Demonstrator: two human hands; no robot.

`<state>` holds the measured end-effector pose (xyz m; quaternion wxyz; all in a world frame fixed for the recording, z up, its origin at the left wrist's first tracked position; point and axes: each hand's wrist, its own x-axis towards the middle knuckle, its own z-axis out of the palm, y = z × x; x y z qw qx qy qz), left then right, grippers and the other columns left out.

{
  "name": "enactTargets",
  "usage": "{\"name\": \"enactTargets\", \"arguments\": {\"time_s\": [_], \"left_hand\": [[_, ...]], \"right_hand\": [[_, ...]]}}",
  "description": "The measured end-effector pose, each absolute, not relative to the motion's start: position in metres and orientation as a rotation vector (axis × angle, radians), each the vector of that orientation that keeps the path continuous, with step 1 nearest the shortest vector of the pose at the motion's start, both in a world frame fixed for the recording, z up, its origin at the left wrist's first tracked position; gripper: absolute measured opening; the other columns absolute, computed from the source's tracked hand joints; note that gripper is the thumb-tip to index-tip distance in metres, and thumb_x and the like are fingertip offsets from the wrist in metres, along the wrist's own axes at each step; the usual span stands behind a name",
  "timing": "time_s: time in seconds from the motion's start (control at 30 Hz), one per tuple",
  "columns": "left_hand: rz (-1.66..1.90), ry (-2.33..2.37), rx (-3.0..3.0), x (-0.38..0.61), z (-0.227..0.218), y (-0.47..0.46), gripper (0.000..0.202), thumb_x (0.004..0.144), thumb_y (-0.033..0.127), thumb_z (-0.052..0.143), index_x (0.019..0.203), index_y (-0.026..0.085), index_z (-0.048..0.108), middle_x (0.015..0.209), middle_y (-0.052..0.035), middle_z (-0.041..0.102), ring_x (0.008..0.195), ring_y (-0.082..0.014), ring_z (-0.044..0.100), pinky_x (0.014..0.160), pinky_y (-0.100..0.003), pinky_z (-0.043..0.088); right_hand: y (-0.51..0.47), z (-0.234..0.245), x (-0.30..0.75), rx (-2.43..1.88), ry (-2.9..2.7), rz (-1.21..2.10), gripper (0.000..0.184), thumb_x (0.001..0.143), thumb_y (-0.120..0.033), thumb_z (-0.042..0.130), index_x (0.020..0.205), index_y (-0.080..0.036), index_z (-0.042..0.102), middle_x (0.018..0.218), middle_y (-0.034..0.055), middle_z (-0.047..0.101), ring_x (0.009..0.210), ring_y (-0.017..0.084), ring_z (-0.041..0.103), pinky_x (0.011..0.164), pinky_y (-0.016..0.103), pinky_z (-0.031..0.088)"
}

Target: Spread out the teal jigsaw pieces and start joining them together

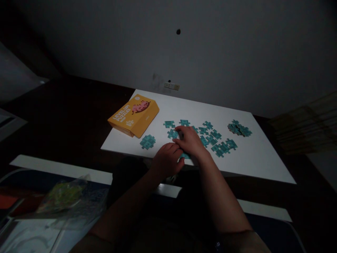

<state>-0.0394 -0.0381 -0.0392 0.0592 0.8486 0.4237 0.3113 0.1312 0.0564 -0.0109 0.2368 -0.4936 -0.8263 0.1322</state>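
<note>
My right hand reaches over the white table with bent fingers. Its thumb and index finger are at the edge of a teal puzzle piece, closed on it as far as I can see. Just below, my left hand rests at the table's front edge, fingers curled; whatever they hold is hidden. Beside it, partly under my right wrist, lies another teal piece. Several loose pieces spread to the right of my hands, some touching or overlapping. Behind my fingers lie two more, a left one and a right one.
A yellow puzzle box lies at the table's left end, with a small teal cluster in front. A teal pile sits farther right on the white table. A clear plastic bag is at lower left. The wall stands behind.
</note>
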Motion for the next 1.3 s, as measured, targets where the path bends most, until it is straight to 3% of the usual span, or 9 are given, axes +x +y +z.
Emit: {"name": "enactTargets", "arguments": {"time_s": [0.27, 0.37, 0.5, 0.73, 0.87, 0.97, 1.07, 1.17, 1.3], "left_hand": [[0.951, 1.27, 2.579, -0.04, -0.04, -0.038, 0.017, 0.097, 0.024, 0.071, 0.112, 0.017, 0.074, 0.117, -0.0157, 0.078, 0.117, -0.0346, 0.072, 0.107, -0.054, 0.062], [0.995, 1.26, 2.58, -0.04, -0.042, -0.037, 0.016, 0.097, 0.024, 0.071, 0.112, 0.019, 0.074, 0.121, -0.0142, 0.079, 0.117, -0.0339, 0.073, 0.106, -0.054, 0.062], [1.026, 1.238, 2.593, -0.04, -0.044, -0.036, 0.018, 0.096, 0.023, 0.072, 0.114, 0.018, 0.074, 0.123, -0.0131, 0.08, 0.116, -0.0328, 0.074, 0.106, -0.052, 0.062], [1.009, 1.261, 2.579, -0.04, -0.045, -0.037, 0.018, 0.097, 0.024, 0.073, 0.114, 0.02, 0.074, 0.125, -0.0123, 0.08, 0.118, -0.0319, 0.073, 0.108, -0.051, 0.062], [1.011, 1.26, 2.575, -0.04, -0.043, -0.037, 0.019, 0.096, 0.023, 0.073, 0.115, 0.019, 0.075, 0.125, -0.013, 0.08, 0.118, -0.0323, 0.073, 0.107, -0.052, 0.062], [1.032, 1.25, 2.579, -0.04, -0.042, -0.037, 0.02, 0.096, 0.022, 0.073, 0.116, 0.018, 0.075, 0.124, -0.0136, 0.08, 0.117, -0.0331, 0.074, 0.107, -0.053, 0.063], [1.057, 1.24, 2.582, -0.04, -0.042, -0.036, 0.019, 0.096, 0.022, 0.074, 0.115, 0.018, 0.074, 0.124, -0.014, 0.08, 0.119, -0.0337, 0.074, 0.106, -0.054, 0.063], [1.053, 1.238, 2.582, -0.041, -0.041, -0.035, 0.018, 0.096, 0.022, 0.075, 0.114, 0.018, 0.074, 0.124, -0.0134, 0.081, 0.118, -0.0339, 0.074, 0.104, -0.054, 0.064], [1.064, 1.236, 2.593, -0.041, -0.041, -0.033, 0.018, 0.095, 0.022, 0.075, 0.113, 0.019, 0.074, 0.123, -0.0136, 0.081, 0.116, -0.0344, 0.075, 0.103, -0.055, 0.065]], "right_hand": [[0.048, -0.012, 0.142, -1.411, -2.223, 0.275, 0.038, 0.092, -0.034, 0.084, 0.129, -0.03, 0.081, 0.122, 0.0136, 0.083, 0.12, 0.041, 0.071, 0.106, 0.065, 0.057], [0.059, -0.003, 0.139, -1.407, -2.249, 0.229, 0.028, 0.102, -0.036, 0.074, 0.127, -0.028, 0.084, 0.12, 0.0138, 0.083, 0.123, 0.041, 0.07, 0.106, 0.063, 0.057], [0.093, 0.004, 0.121, -1.389, -2.317, 0.214, 0.036, 0.112, -0.03, 0.059, 0.141, -0.025, 0.081, 0.128, 0.0153, 0.082, 0.129, 0.037, 0.069, 0.111, 0.056, 0.055], [0.134, -0.003, 0.095, -1.385, -2.506, 0.252, 0.056, 0.094, -0.018, 0.084, 0.15, -0.021, 0.074, 0.136, 0.0192, 0.079, 0.135, 0.041, 0.064, 0.115, 0.055, 0.053], [0.123, 0.001, 0.105, -1.312, -2.434, 0.349, 0.05, 0.094, -0.014, 0.079, 0.142, -0.024, 0.077, 0.128, 0.0144, 0.081, 0.122, 0.037, 0.07, 0.112, 0.054, 0.055], [0.093, 0.002, 0.132, -1.264, -2.122, 0.464, 0.043, 0.102, -0.022, 0.069, 0.143, -0.029, 0.076, 0.132, 0.0109, 0.079, 0.115, 0.03, 0.073, 0.104, 0.048, 0.06], [0.048, -0.005, 0.173, -1.368, -1.693, 0.492, 0.047, 0.104, -0.041, 0.069, 0.149, -0.03, 0.073, 0.138, 0.0125, 0.076, 0.102, 0.026, 0.073, 0.086, 0.043, 0.064], [0.004, -0.016, 0.21, -1.489, -1.483, 0.557, 0.048, 0.098, -0.055, 0.073, 0.133, -0.023, 0.081, 0.114, 0.011, 0.081, 0.086, 0.024, 0.072, 0.076, 0.04, 0.062], [-0.028, -0.026, 0.234, -1.601, -1.524, 0.621, 0.041, 0.096, -0.057, 0.072, 0.111, -0.021, 0.085, 0.083, 0.0045, 0.078, 0.075, 0.023, 0.071, 0.074, 0.036, 0.057]]}}
